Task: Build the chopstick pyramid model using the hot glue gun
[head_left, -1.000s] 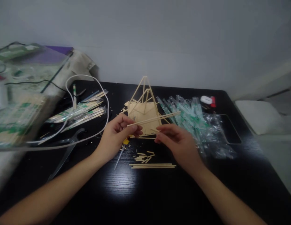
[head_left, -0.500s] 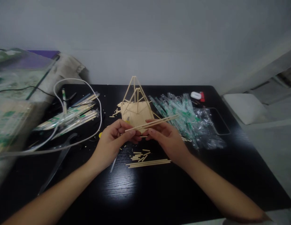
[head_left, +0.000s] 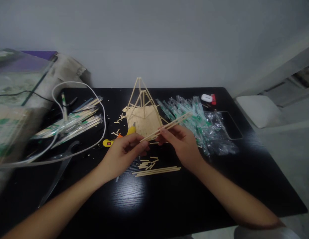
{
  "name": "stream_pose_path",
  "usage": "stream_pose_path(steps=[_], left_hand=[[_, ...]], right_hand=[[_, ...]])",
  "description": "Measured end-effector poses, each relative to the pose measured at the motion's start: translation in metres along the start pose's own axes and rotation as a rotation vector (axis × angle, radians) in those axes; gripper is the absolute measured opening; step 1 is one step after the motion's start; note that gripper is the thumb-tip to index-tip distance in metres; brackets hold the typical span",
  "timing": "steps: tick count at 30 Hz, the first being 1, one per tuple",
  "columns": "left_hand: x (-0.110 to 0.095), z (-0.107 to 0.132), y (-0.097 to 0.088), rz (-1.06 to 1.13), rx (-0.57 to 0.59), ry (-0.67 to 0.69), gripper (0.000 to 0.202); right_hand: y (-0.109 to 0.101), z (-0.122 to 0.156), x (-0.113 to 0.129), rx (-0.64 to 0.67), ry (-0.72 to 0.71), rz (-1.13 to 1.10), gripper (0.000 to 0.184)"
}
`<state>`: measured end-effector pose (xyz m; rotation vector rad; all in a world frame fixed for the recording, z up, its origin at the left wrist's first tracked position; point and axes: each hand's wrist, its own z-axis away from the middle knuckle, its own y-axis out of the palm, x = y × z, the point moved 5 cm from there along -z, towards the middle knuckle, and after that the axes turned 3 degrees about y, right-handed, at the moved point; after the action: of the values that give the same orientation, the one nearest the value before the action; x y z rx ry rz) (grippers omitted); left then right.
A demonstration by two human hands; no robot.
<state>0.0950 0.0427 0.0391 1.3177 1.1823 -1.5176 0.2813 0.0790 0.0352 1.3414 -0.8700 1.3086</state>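
Two thin wooden sticks (head_left: 175,122), side by side, slant up to the right between my hands. My left hand (head_left: 126,152) pinches their lower left end. The fingers of my right hand (head_left: 183,142) are closed round them near the middle. Behind my hands stands a stick model (head_left: 144,124): a flat slatted base with a peaked frame of sticks on it. A yellow glue gun (head_left: 131,130) lies past my left hand, partly hidden by it. Below my hands are short cut pieces (head_left: 144,164) and several long sticks (head_left: 156,171) on the black table (head_left: 154,205).
Wrapped stick packs (head_left: 77,124) and a looped white cable (head_left: 104,116) lie on the left. Crumpled plastic wrappers (head_left: 194,116), a dark phone-like slab (head_left: 233,126) and a white case (head_left: 206,98) are on the right. A yellow cutter (head_left: 108,143) sits near my left hand.
The two sticks have tilted up more steeply at their right end. My left hand has shifted slightly right and down, showing more of the glue gun. The view has shifted a little.
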Motion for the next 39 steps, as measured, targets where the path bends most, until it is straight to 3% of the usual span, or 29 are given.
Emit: stream_pose_path(steps=[10, 19, 30, 36, 39], left_hand=[[0.000, 0.004, 0.004, -0.008, -0.006, 0.038, 0.019], [0.012, 0.005, 0.006, -0.120, 0.082, -0.018, 0.026], [0.001, 0.007, 0.005, -0.178, 0.103, 0.024, 0.020], [0.000, 0.006, 0.012, -0.327, 0.254, 0.049, 0.020], [0.001, 0.005, 0.010, -0.478, 0.354, 0.078, 0.018]], right_hand=[[0.014, 0.006, -0.007, 0.104, 0.054, -0.072, 0.027], [0.013, 0.004, -0.007, 0.095, 0.053, -0.043, 0.029], [0.011, 0.003, -0.015, 0.061, 0.158, -0.107, 0.035], [0.011, 0.001, -0.011, 0.089, 0.115, -0.100, 0.031], [0.002, -0.004, -0.002, 0.132, 0.060, 0.055, 0.025]])
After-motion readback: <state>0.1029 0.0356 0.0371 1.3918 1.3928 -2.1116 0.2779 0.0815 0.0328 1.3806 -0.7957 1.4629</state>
